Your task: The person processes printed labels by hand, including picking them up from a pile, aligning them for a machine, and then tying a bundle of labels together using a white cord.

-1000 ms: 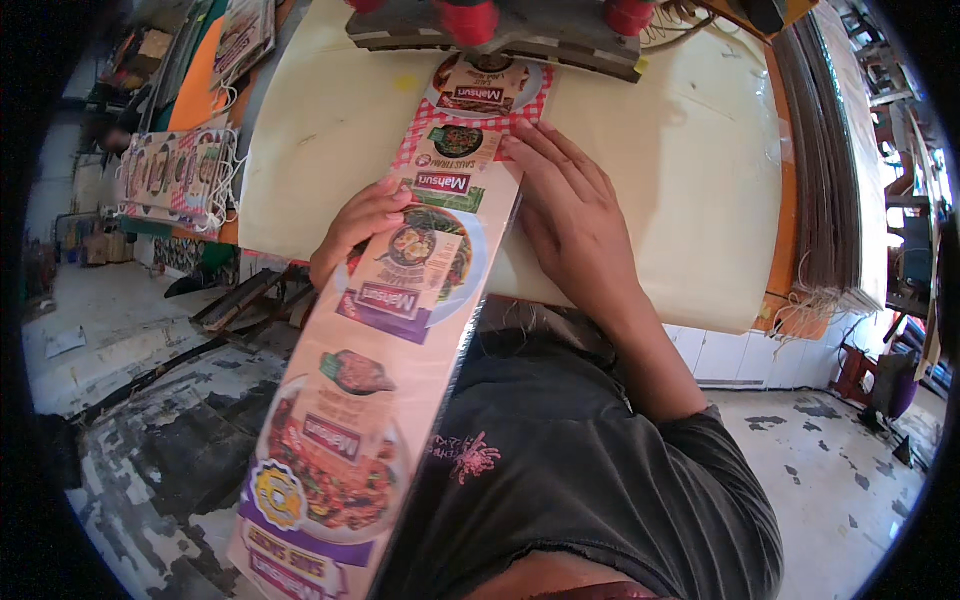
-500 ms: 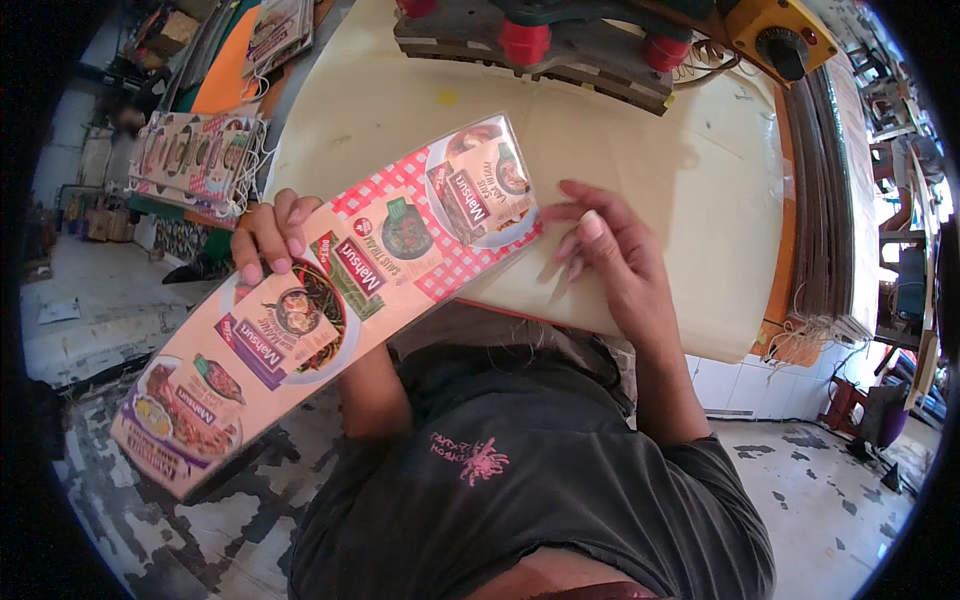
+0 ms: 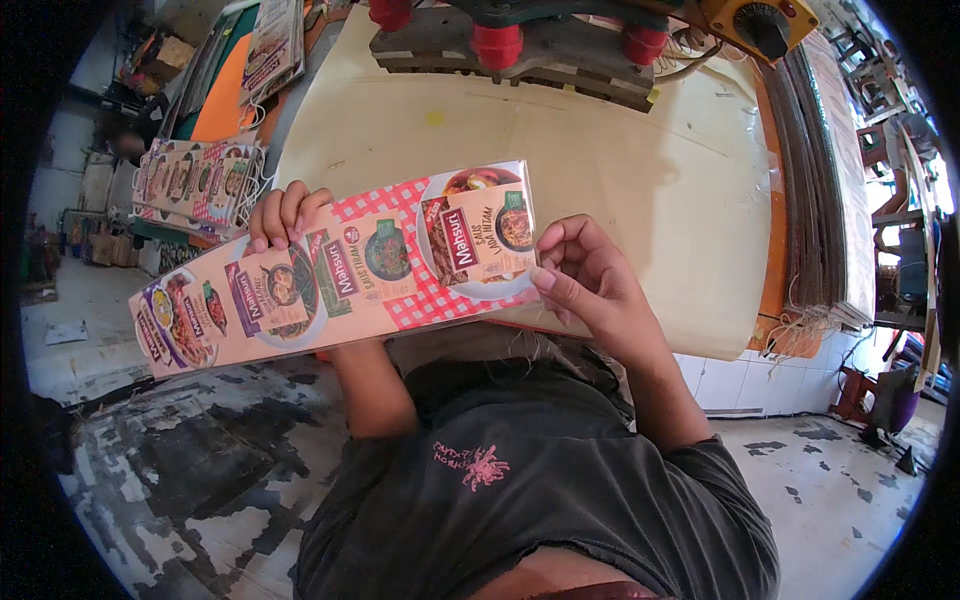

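A long glossy printed strip [image 3: 405, 298], with food pictures and red-and-white check patches, is held across my front above the table edge, its right end a little higher than its left. My left hand [image 3: 288, 214] grips it, with the fingers curled over the far long edge and the thumb hidden behind it. At the right end my right hand [image 3: 592, 285] pinches the short edge, thumb in front and fingers bent close behind. Behind the strip lies the cream-coloured sheet [image 3: 640, 220] that covers the worktable.
A machine with red cylinders and a dark bar [image 3: 520, 62] stands at the far side of the table. A yellow control box [image 3: 757, 25] with a black knob sits beside it. Corded printed strips [image 3: 195, 180] lie at the left; stacked sheets [image 3: 815, 190] stand at the right.
The strip has swung nearer to level: its left end rose and its right end dropped. My right hand has lowered slightly and closed on the right edge.
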### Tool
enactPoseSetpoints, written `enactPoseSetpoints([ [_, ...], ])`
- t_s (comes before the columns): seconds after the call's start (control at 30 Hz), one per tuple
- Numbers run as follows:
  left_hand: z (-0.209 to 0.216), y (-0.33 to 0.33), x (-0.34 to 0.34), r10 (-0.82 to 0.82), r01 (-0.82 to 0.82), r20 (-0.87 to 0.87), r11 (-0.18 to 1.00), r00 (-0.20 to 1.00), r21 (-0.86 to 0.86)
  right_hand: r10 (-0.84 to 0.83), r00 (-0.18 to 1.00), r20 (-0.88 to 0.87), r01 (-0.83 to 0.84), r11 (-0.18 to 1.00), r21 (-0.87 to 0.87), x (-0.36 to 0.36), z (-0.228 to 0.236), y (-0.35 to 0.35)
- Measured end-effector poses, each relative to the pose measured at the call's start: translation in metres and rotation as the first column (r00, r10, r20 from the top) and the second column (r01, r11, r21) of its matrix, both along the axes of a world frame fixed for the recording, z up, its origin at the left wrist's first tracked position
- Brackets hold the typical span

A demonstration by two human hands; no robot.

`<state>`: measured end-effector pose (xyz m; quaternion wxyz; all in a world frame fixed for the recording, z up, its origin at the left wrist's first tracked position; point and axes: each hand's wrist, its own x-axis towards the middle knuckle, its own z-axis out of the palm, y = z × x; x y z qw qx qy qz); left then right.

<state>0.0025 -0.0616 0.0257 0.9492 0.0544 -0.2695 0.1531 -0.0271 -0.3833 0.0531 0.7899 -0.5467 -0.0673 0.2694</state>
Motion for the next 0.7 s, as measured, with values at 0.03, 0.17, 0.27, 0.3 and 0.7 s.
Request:
enactPoseSetpoints([
  [0.03,-0.001,0.001,0.0,-0.022,0.022,0.0,1.0,1.0,-0.019,-0.003,1.0,0.003,0.003,1.0,0.002,0.0,-0.001,0.0],
  [0.17,0.005,-0.005,0.002,-0.029,0.029,-0.013,0.999,0.999,-0.044,0.133,0.981,-0.143,-0.115,0.985,0.13,0.0,-0.002,-0.006],
  [0.27,-0.002,0.001,0.005,-0.053,0.054,0.031,0.999,0.998,-0.007,0.343,0.914,-0.215,-0.285,0.923,0.259,-0.002,-0.004,-0.007],
  [0.3,-0.007,0.006,0.008,-0.045,0.043,0.07,0.998,0.997,0.037,0.425,0.882,-0.202,-0.35,0.88,0.321,-0.003,-0.005,-0.007],
  [0.7,-0.028,0.002,0.026,0.009,-0.036,0.262,0.995,0.965,0.097,0.387,0.904,-0.18,-0.322,0.895,0.307,-0.016,-0.01,-0.008],
])
